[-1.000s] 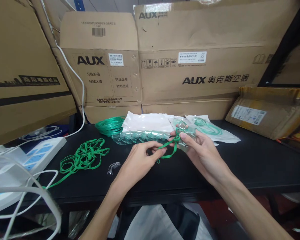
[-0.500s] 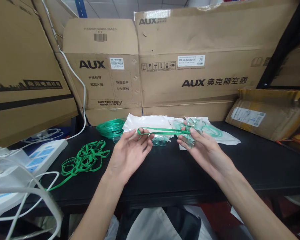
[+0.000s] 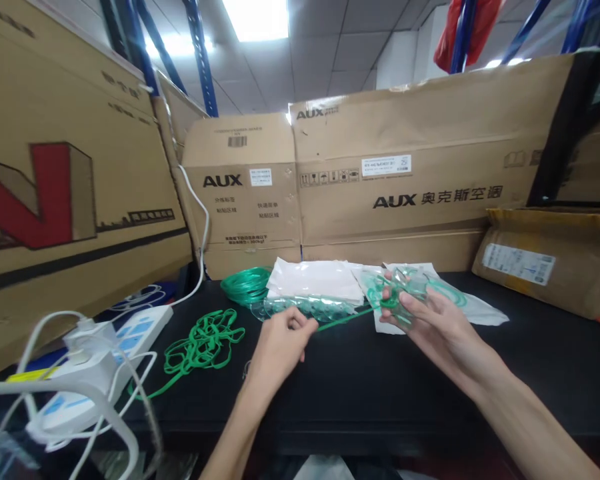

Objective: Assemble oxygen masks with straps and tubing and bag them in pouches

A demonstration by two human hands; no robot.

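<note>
In my right hand (image 3: 435,320) is a clear, green-tinted oxygen mask (image 3: 410,283), held with the thumb over bunched green elastic at its edge. From there the green elastic strap (image 3: 347,320) runs tautly down and left to my left hand (image 3: 285,337), whose fingers are closed round its end. Behind my left hand lie clear plastic masks (image 3: 310,307) in a row, partly covered by a white sheet (image 3: 315,280). A white-backed packet with green tubing (image 3: 447,290) lies behind my right hand.
A tangle of green elastic (image 3: 200,343) lies on the black table (image 3: 360,393) at left, with a coil of green tubing (image 3: 245,285) behind it. White power strips (image 3: 80,387) and cables crowd the left edge. Cardboard boxes (image 3: 405,227) wall the back; a taped carton (image 3: 545,267) stands right.
My left hand has gone from open, with the strap looped over its fingers, to closed round the strap, and has turned palm down. The strap now slants. The head view has tilted up.
</note>
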